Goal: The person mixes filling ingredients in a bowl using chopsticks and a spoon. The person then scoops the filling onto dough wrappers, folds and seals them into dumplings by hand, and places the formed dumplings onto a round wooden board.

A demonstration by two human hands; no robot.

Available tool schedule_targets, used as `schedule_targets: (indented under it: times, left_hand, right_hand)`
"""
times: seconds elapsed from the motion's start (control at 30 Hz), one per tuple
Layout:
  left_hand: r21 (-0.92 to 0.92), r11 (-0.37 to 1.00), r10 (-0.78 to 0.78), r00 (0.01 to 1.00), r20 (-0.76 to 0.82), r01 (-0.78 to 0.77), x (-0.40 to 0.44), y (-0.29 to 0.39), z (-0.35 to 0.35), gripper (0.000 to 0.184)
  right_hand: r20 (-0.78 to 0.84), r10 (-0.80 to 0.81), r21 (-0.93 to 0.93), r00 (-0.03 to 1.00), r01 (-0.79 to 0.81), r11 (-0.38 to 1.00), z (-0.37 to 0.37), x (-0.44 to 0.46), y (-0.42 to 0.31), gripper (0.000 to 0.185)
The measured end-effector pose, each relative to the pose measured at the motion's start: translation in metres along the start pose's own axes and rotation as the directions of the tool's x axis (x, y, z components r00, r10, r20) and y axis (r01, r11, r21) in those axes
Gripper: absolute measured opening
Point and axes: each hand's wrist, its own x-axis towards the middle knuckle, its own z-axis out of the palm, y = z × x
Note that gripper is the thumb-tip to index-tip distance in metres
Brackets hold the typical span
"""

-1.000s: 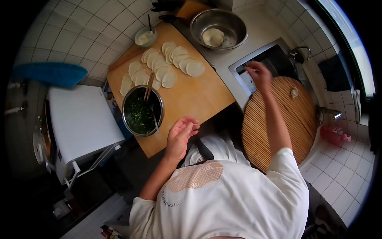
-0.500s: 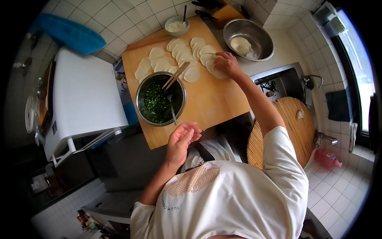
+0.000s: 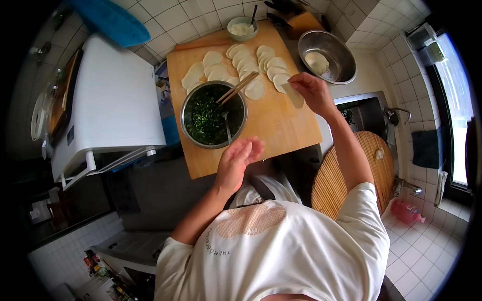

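My right hand (image 3: 314,93) pinches the edge of a thin round dough wrapper (image 3: 293,96), which hangs from the fingers above the right side of the wooden board (image 3: 283,123). More dough wrappers (image 3: 246,62) lie on the board in overlapping rows. My left hand (image 3: 239,159) is raised at the board's front edge, loosely cupped and holding nothing, its fingertips slightly blurred. Just beyond it stands a steel bowl (image 3: 244,128) of chopped greens (image 3: 203,118). A spoon (image 3: 227,129) rests in this bowl, and chopsticks (image 3: 237,89) lean across its rim.
Behind the board's rear edge is a small bowl of white powder (image 3: 242,29). A larger steel bowl (image 3: 349,70) with a lump of dough (image 3: 317,62) stands at the back right. The sink (image 3: 369,113) and a round slatted lid (image 3: 351,200) are to the right, a white appliance (image 3: 110,100) to the left.
My right hand has lifted one wrapper off the end of the right row and drawn it slightly toward me. My left hand has risen a little. The whole view has shifted slightly.
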Motion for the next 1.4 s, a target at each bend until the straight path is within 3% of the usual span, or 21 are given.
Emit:
schedule_targets:
  times: [0.03,0.1,0.13,0.2,0.23,0.3,0.37,0.43,0.47,0.5,0.53,0.57,0.63,0.7,0.83,0.93,1.1,1.17,1.23,1.3,1.4]
  left_hand:
    - [-0.050,0.999,0.010,1.000,-0.009,-0.010,0.004,0.003,0.003,0.028]
    - [-0.087,0.996,0.017,1.000,0.013,-0.016,0.012,0.008,0.007,0.036]
    - [-0.280,0.960,0.015,0.997,0.074,0.006,0.016,0.008,0.009,0.040]
    - [-0.588,0.807,0.066,0.981,0.180,0.054,0.019,0.009,0.013,0.041]
    - [-0.591,0.806,0.076,0.982,0.172,0.041,0.017,0.010,0.017,0.041]
    - [-0.579,0.780,0.270,0.962,-0.035,-0.240,0.014,0.014,0.024,0.041]
    - [-0.531,0.791,0.323,0.944,-0.061,-0.304,0.016,0.018,0.008,0.038]
    - [-0.468,0.811,0.291,0.936,-0.196,-0.350,0.016,0.019,-0.017,0.036]
    - [-0.497,0.779,0.291,0.922,-0.255,-0.383,0.016,0.019,-0.035,0.035]
    - [-0.471,0.753,0.337,0.885,-0.322,-0.459,0.010,0.033,-0.040,0.029]
    - [-0.412,0.754,0.377,0.851,-0.366,-0.512,0.006,0.041,-0.051,0.030]
    - [-0.412,0.760,0.390,0.860,-0.330,-0.503,0.001,0.050,-0.065,0.032]
    - [-0.482,0.723,0.410,0.869,-0.278,-0.495,-0.006,0.062,-0.083,0.031]
    - [-0.644,0.594,0.470,0.858,-0.209,-0.482,-0.012,0.060,-0.104,0.031]
    - [-0.730,0.497,0.454,0.857,-0.243,-0.470,-0.015,0.053,-0.122,0.030]
    - [-0.751,0.489,0.422,0.874,-0.241,-0.443,-0.014,0.045,-0.127,0.030]
    - [-0.527,0.750,0.232,0.906,-0.355,-0.399,-0.004,0.031,-0.130,0.032]
    - [-0.493,0.778,0.208,0.900,-0.384,-0.390,0.000,0.029,-0.127,0.033]
    - [-0.482,0.781,0.201,0.890,-0.408,-0.398,0.000,0.027,-0.128,0.030]
    - [-0.481,0.784,0.187,0.889,-0.418,-0.392,0.002,0.023,-0.132,0.031]
    - [-0.466,0.799,0.166,0.885,-0.434,-0.379,0.006,0.019,-0.134,0.031]
  right_hand:
    - [0.007,-0.002,-0.001,1.000,0.002,1.000,0.005,-0.004,-0.015,0.009]
    - [0.054,0.034,0.337,0.998,-0.050,0.940,0.018,-0.010,-0.042,0.009]
    - [0.065,0.029,0.336,0.997,-0.049,0.940,0.027,-0.015,-0.055,0.009]
    - [0.085,0.144,0.651,0.986,-0.164,0.741,0.051,-0.025,-0.078,0.010]
    - [0.060,0.174,0.714,0.983,-0.164,0.680,0.066,-0.031,-0.076,0.014]
    - [0.087,0.173,0.685,0.981,-0.185,0.705,0.090,-0.043,-0.070,0.016]
    - [0.080,0.087,0.639,0.993,-0.118,0.760,0.105,-0.053,-0.063,0.020]
    - [0.092,0.031,0.492,0.995,-0.072,0.868,0.106,-0.058,-0.068,0.017]
    - [0.035,-0.106,0.182,0.994,0.098,0.978,0.100,-0.052,-0.063,0.022]
    - [0.042,-0.102,0.180,0.994,0.093,0.979,0.094,-0.046,-0.058,0.022]
    - [0.179,-0.111,-0.081,0.978,0.127,0.989,0.089,-0.040,-0.053,0.028]
    - [0.313,-0.082,-0.330,0.946,0.189,0.925,0.087,-0.036,-0.049,0.034]
    - [0.373,-0.162,-0.357,0.914,0.302,0.884,0.094,-0.036,-0.040,0.041]
    - [0.503,-0.268,-0.467,0.822,0.520,0.715,0.109,-0.036,-0.043,0.042]
    - [0.650,-0.357,-0.407,0.670,0.705,0.581,0.139,-0.029,-0.043,0.033]
    - [0.645,-0.378,-0.404,0.663,0.717,0.568,0.146,-0.018,-0.042,0.022]
    - [0.524,-0.454,-0.433,0.721,0.684,0.587,0.143,0.008,-0.014,0.012]
    - [0.311,-0.326,-0.332,0.893,0.424,0.843,0.133,0.011,-0.038,0.010]
    - [0.304,-0.244,-0.329,0.921,0.342,0.880,0.127,0.005,-0.054,0.012]
    - [0.364,-0.029,-0.206,0.931,0.111,0.972,0.127,-0.004,-0.059,0.014]
    - [0.395,-0.063,-0.207,0.917,0.155,0.966,0.139,-0.005,-0.047,0.015]
